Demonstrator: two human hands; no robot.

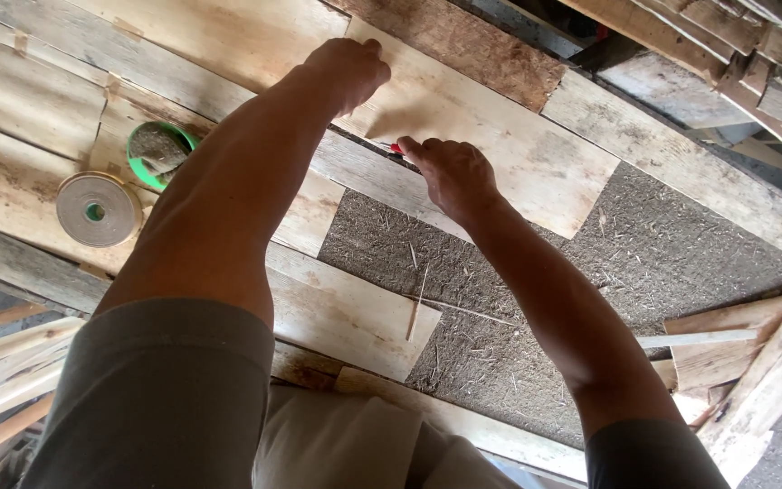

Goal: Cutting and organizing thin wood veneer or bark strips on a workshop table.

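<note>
worktop (644,244): we see a grey fibrous surface under overlapping pale veneer sheets.
veneer sheet (518,154): the largest pale piece, its long axis running from upper left to lower right, under both hands.
tape roll (98,209): round, beige, lying flat at left, beside a green bowl (161,152).
left hand (351,69): curled, knuckles pressing the sheet.
right hand (452,172): closed around a small red tool (395,148), its tip pointing up-left.

A veneer sheet (509,136) lies on the table (590,272), far from the person; the left hand (350,68) rests on its far left part; the right hand (454,172) sits at its near edge, touching a small tool (395,148); a tape roll (98,209) lies far left, with a small bowl (160,152) just behind it; loose wood strips (735,353) lie to the right.
</note>
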